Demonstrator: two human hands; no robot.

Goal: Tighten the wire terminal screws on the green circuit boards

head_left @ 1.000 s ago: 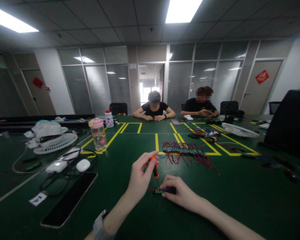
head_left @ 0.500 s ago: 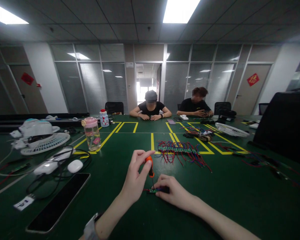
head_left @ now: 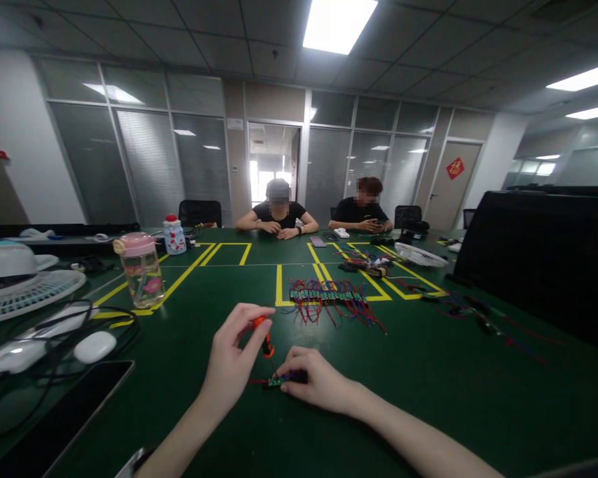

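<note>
My left hand (head_left: 236, 348) is closed round the orange and black handle of a screwdriver (head_left: 268, 346). Its thin shaft slants down to a small green circuit board (head_left: 275, 382) lying on the green table. The fingertips of my right hand (head_left: 311, 377) pinch the board's right end. A red wire (head_left: 258, 382) runs out from the board's left side, and darker wires pass under my right fingers. Just beyond my hands lies a row of green circuit boards (head_left: 329, 295) with many red and blue wires.
A phone (head_left: 64, 425), white earbud case (head_left: 94, 346), cables, pink-lidded bottle (head_left: 142, 272) and white fan (head_left: 24, 295) are on the left. A black screen (head_left: 538, 265) stands right. Two people sit across the table (head_left: 453, 398).
The view has turned to the right, so the things on the table appear shifted left. My hands keep the same hold on the screwdriver and board.
</note>
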